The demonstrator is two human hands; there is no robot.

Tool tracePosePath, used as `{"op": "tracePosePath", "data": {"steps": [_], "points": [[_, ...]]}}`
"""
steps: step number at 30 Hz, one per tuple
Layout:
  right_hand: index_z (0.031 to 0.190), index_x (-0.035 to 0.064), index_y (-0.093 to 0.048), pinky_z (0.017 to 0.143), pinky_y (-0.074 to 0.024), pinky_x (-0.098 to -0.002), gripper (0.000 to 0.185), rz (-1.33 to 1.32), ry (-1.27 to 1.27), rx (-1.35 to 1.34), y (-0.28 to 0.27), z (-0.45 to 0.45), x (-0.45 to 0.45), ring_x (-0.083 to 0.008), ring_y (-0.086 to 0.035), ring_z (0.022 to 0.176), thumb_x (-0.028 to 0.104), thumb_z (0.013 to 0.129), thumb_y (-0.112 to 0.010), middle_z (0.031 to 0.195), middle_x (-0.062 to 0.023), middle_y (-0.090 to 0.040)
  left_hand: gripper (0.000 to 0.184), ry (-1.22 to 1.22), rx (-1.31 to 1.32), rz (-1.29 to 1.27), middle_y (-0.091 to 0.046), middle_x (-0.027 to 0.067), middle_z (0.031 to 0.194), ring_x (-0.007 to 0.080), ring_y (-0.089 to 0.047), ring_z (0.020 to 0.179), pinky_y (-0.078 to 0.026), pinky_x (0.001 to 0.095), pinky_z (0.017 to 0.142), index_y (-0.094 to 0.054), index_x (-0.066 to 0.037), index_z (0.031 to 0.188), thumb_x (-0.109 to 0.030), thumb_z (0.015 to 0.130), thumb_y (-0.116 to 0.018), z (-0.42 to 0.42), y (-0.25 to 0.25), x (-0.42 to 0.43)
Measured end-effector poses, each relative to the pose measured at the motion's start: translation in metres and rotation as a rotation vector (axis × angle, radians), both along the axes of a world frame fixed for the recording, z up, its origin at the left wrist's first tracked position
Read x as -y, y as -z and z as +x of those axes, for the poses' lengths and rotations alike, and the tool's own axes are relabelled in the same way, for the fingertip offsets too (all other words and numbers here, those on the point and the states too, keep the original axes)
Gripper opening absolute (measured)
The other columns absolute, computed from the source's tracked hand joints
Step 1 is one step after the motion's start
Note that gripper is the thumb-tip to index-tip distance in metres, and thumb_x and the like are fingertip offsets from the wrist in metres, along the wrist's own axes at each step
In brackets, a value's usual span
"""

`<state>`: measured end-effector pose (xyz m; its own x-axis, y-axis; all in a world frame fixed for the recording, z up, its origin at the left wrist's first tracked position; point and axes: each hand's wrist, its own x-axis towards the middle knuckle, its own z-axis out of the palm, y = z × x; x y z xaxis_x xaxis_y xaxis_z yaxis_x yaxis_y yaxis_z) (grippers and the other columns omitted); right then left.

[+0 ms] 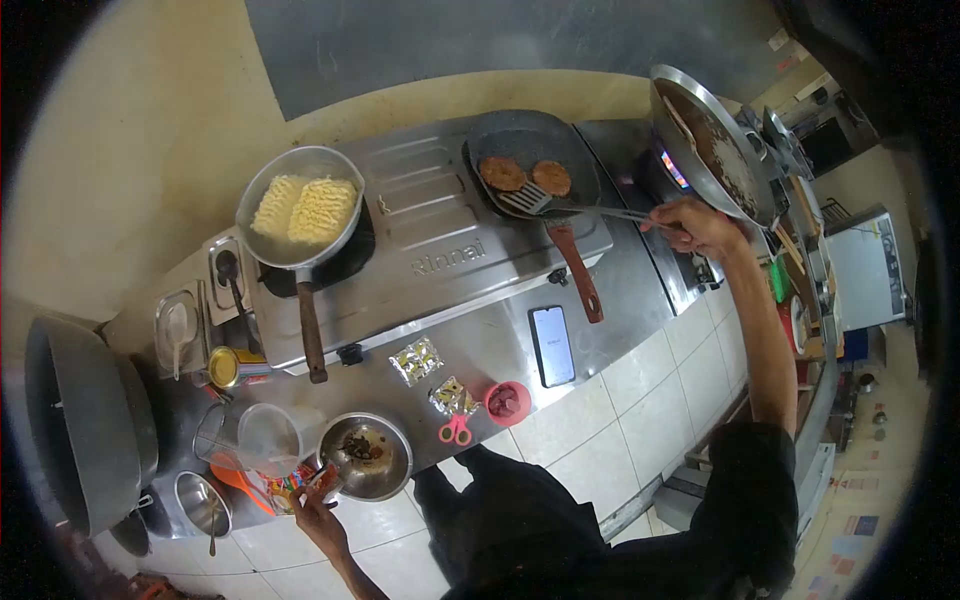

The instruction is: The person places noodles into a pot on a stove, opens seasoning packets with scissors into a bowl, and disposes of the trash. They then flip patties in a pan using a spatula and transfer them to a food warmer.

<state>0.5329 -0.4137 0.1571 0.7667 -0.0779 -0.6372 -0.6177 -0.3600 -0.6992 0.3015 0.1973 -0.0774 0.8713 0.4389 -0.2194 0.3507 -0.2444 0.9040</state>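
Note:
My right hand [690, 228] is closed around the handle of a slotted spatula [526, 198]. The spatula's blade lies in the dark grill pan [510, 135], against two browned patties [502, 173]. At the lower left, my left hand [318, 508] is closed on a small, partly see-through reddish thing, perhaps a sachet, which I cannot make out clearly. It is held at the rim of a steel bowl [390, 488] with dark seasoning or sauce inside. Beside that hand lie colourful packets [285, 488] and an orange item [238, 478].
A saucepan [300, 258] with two noodle blocks sits on the left burner. On the counter are foil sachets [416, 361], pink scissors [455, 430], a pink cup [522, 398], a phone [552, 346] and clear jugs [270, 435]. A large wok [745, 170] stands right.

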Motion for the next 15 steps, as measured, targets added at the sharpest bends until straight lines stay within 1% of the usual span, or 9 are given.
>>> {"op": "tracePosePath", "data": {"steps": [1,3,5,7,9,10,12,13,15], "points": [[0.098,-0.0046,-0.063,0.040,-0.0222,-0.0237,0.026,0.004,-0.009,0.008,0.017,0.001,0.002,-0.0069,-0.030,0.042,0.018,0.091,-0.051,0.049,0.0032,-0.037,0.024,-0.009,0.008,0.004,-0.066,0.0170,0.098,0.0173,-0.064,0.086,-0.053,0.0266,0.062,-0.045,-0.002,0.105,-0.026,0.101,-0.043,-0.003,0.004,-0.004],[0.095,-0.0019,-0.063,0.041,-0.0214,-0.0235,0.023,0.203,0.070,0.168,0.063,-0.006,0.013,-0.0063,-0.031,0.045,0.019,0.090,-0.054,0.052,0.0051,-0.036,0.024,0.000,-0.026,0.037,-0.065,0.0175,0.099,0.0182,-0.064,0.084,-0.053,0.0277,0.058,-0.046,-0.002,0.105,-0.025,0.101,-0.043,-0.010,0.016,-0.014],[0.089,0.0004,-0.061,0.042,-0.0242,-0.0237,0.018,0.234,0.155,0.264,0.092,-0.014,-0.003,-0.0060,-0.033,0.047,0.018,0.089,-0.057,0.055,0.0049,-0.038,0.022,-0.007,-0.016,0.076,-0.066,0.0193,0.097,0.0190,-0.065,0.084,-0.054,0.0272,0.057,-0.046,0.000,0.106,-0.021,0.101,-0.043,-0.008,0.004,-0.006],[0.085,0.0027,-0.059,0.044,-0.0258,-0.0224,0.018,0.220,0.195,0.300,0.105,-0.018,-0.015,-0.0057,-0.031,0.048,0.020,0.090,-0.058,0.056,0.0062,-0.036,0.020,-0.023,-0.003,0.117,-0.066,0.0210,0.094,0.0199,-0.066,0.083,-0.054,0.0267,0.056,-0.046,0.002,0.106,-0.017,0.101,-0.043,-0.005,0.003,-0.007],[0.086,0.0033,-0.058,0.043,-0.0320,-0.0303,0.018,-0.048,0.259,0.421,0.114,-0.019,-0.019,-0.0141,-0.045,0.046,0.019,0.093,-0.054,0.057,-0.0005,-0.047,0.019,-0.046,0.032,0.021,-0.066,0.0196,0.093,0.0199,-0.066,0.083,-0.054,0.0268,0.055,-0.047,0.002,0.106,-0.016,0.101,-0.043,-0.007,0.004,-0.009],[0.086,0.0033,-0.058,0.043,-0.0320,-0.0303,0.018,-0.042,0.258,0.425,0.114,-0.017,-0.019,-0.0141,-0.045,0.046,0.019,0.093,-0.054,0.057,-0.0005,-0.047,0.019,-0.048,0.036,0.026,-0.066,0.0196,0.093,0.0199,-0.066,0.083,-0.054,0.0268,0.055,-0.047,0.002,0.106,-0.016,0.101,-0.043,-0.005,-0.001,-0.007],[0.091,0.0032,-0.056,0.048,-0.0431,-0.0408,0.012,-0.922,-0.247,0.953,0.110,-0.017,-0.019,-0.0304,-0.061,0.056,0.013,0.093,-0.051,0.069,-0.0131,-0.060,0.018,-0.033,0.005,0.156,-0.066,0.0182,0.092,0.0194,-0.066,0.083,-0.053,0.0260,0.055,-0.047,0.001,0.106,-0.016,0.100,-0.044,-0.004,-0.013,-0.001],[0.091,0.0032,-0.056,0.048,-0.0431,-0.0408,0.012,-0.923,-0.242,0.954,0.105,-0.019,-0.022,-0.0304,-0.061,0.056,0.013,0.093,-0.051,0.069,-0.0131,-0.060,0.018,-0.030,0.007,0.157,-0.066,0.0182,0.092,0.0194,-0.066,0.083,-0.053,0.0260,0.055,-0.047,0.001,0.106,-0.016,0.100,-0.044,-0.004,-0.010,-0.004],[0.101,0.0029,-0.053,0.057,-0.0468,-0.0479,0.011,-1.230,-0.346,0.734,0.090,-0.028,-0.031,-0.0432,-0.060,0.071,0.007,0.092,-0.050,0.080,-0.0218,-0.062,0.018,-0.057,-0.022,0.064,-0.066,0.0173,0.091,0.0190,-0.065,0.083,-0.053,0.0257,0.055,-0.047,0.000,0.107,-0.016,0.100,-0.044,-0.009,0.002,-0.010]]}}
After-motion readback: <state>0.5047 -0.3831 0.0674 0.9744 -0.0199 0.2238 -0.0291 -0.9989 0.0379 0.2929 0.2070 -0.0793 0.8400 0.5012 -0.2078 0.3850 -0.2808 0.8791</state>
